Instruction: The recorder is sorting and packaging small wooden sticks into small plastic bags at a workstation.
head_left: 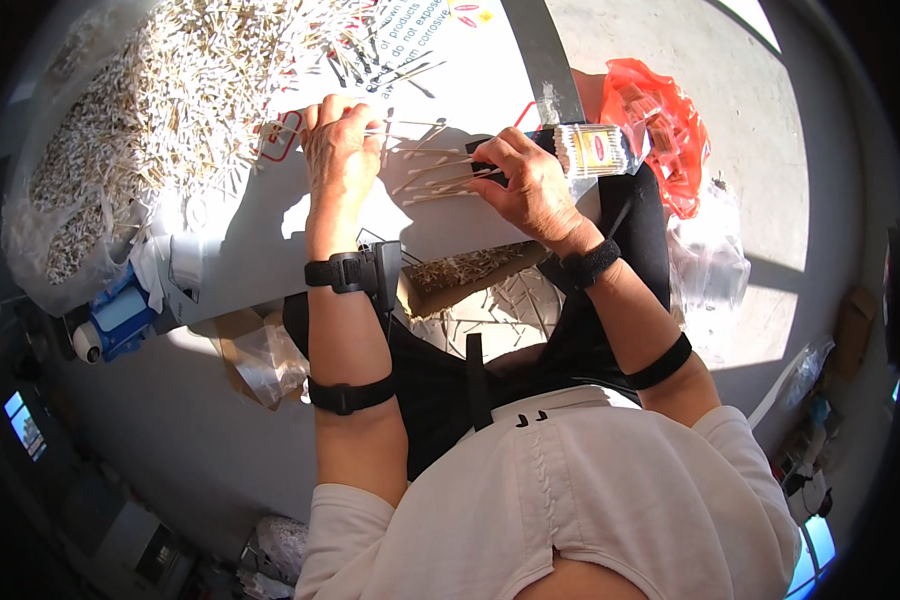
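Observation:
Loose cotton swabs (435,172) lie fanned out on the white printed board (260,250), between my two hands. My left hand (338,150) is bent over the board with its fingers curled and drawn together. Swab ends show beside those fingers, though the fingertips themselves are partly hidden. From the right, my right hand (530,190) pinches the ends of several swabs between thumb and fingers. Just beyond its knuckles is a clear pack of cotton swabs (592,150) with a yellow label.
A large heap of swabs (185,90) spills from a clear plastic bag (30,240) at the left. Beyond the board's right edge sits a red plastic bag (660,130) holding small packs. Below the board, an open carton (475,275) contains swabs. A blue-and-white object (120,315) stands at left.

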Tool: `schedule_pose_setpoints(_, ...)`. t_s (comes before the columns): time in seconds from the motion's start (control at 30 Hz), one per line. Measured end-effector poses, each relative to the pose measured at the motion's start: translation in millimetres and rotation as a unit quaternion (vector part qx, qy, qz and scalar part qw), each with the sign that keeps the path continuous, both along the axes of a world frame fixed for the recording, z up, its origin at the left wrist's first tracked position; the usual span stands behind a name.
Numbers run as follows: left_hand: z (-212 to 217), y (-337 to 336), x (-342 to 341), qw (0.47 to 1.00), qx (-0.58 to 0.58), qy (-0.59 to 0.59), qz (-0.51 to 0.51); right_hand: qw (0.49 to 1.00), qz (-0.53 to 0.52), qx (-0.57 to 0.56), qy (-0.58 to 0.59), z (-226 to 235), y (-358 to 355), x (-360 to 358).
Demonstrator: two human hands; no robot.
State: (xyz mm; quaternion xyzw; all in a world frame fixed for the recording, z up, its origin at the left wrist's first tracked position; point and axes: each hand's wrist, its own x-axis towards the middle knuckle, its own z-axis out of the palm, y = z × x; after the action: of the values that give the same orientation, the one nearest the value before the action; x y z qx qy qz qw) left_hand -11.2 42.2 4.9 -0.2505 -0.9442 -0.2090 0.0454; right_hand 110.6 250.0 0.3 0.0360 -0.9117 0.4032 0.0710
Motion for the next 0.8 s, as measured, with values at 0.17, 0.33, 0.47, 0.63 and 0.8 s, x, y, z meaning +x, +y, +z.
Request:
schedule_pose_setpoints(0.17,1.7,1.3,10.1,1.000,-0.008,-0.024,0.014,0.998,-0.058,-0.005,0.016,-2.8,-4.8,-21.4)
schedule_pose_setpoints(0.33,-8.1,6.4,12.8,0.998,-0.025,-0.048,0.033,0.993,-0.011,0.099,0.064,-10.7,-17.3,-67.3)
schedule_pose_setpoints(0.47,-5.5,16.6,13.0,0.997,-0.081,-0.016,0.004,0.988,0.011,0.145,0.056,-19.8,-13.5,-82.4)
schedule_pose_setpoints(0.63,-9.1,10.3,13.5,0.996,-0.076,-0.004,0.040,0.985,-0.023,0.157,0.074,-25.1,-5.0,-77.5)
schedule_pose_setpoints(0.8,-7.0,3.5,1.4,0.999,-0.019,-0.016,0.044,0.988,-0.014,0.143,0.055,-19.9,2.6,-65.1)
